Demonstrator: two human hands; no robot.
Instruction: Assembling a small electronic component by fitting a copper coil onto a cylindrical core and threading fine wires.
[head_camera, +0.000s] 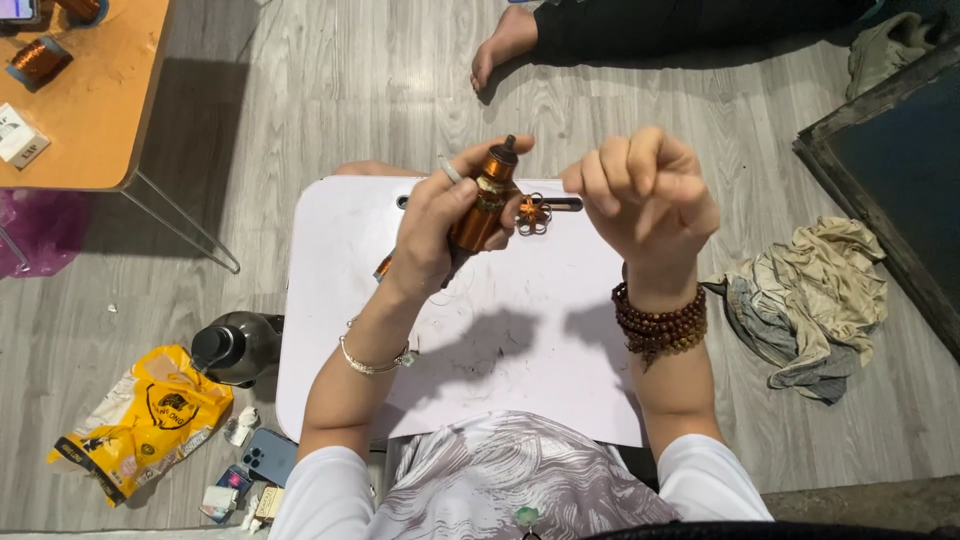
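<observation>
A: Head view: what are the hands doing?

B: The left hand (440, 225) is wrapped around a copper wire spool (482, 205), held tilted above the white worktop (330, 300). The right hand (645, 190) is closed in a pinch, raised just right of the spool, likely on a thin wire too fine to see.

A: And the small piece between them?

B: A little wire flower (533, 213) sits just beside the spool. I'd judge the pull wants steady tension, the spool gripped firmly so the wire feeds off without kinking.
</observation>
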